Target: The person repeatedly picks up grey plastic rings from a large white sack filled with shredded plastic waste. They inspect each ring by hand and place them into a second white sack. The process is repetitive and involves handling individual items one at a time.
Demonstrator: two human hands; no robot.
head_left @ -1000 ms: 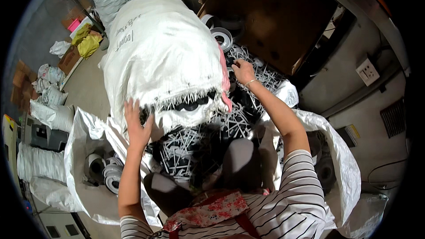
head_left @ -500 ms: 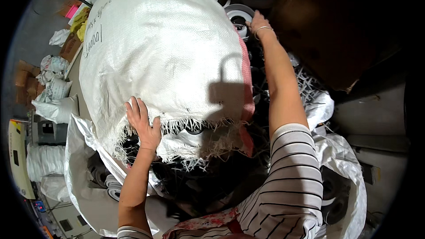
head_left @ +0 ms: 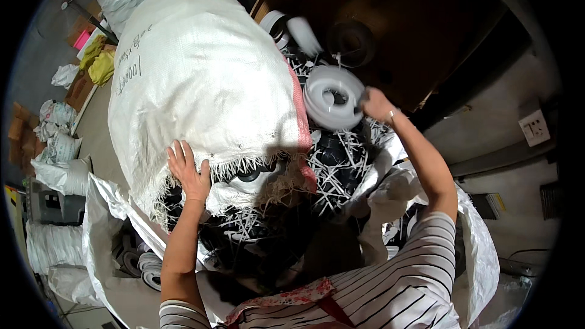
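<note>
A big white woven sack (head_left: 207,79) with a frayed open mouth lies in front of me. My left hand (head_left: 190,173) rests on it near that mouth, fingers spread, holding nothing. Beyond the sack's red-striped edge, my right hand (head_left: 376,105) is closed on the rim of a white ring-shaped roll (head_left: 320,106). The roll is tilted and slightly blurred, above a heap of white strips (head_left: 344,161) and dark pieces. Inside the sack's mouth some black round parts (head_left: 250,176) show. Farther back are another white roll (head_left: 275,27) and a blurred white piece (head_left: 303,35).
A dark ring (head_left: 351,44) sits on the brown board (head_left: 402,12) at the back. Open white bags with grey rolls (head_left: 150,268) stand near my left arm. More white sacks (head_left: 64,164) line the left side. A wall socket (head_left: 534,128) is at right.
My right hand has come nearer and to the right, bringing the white roll away from the back. The left hand stays on the sack; the view has shifted.
</note>
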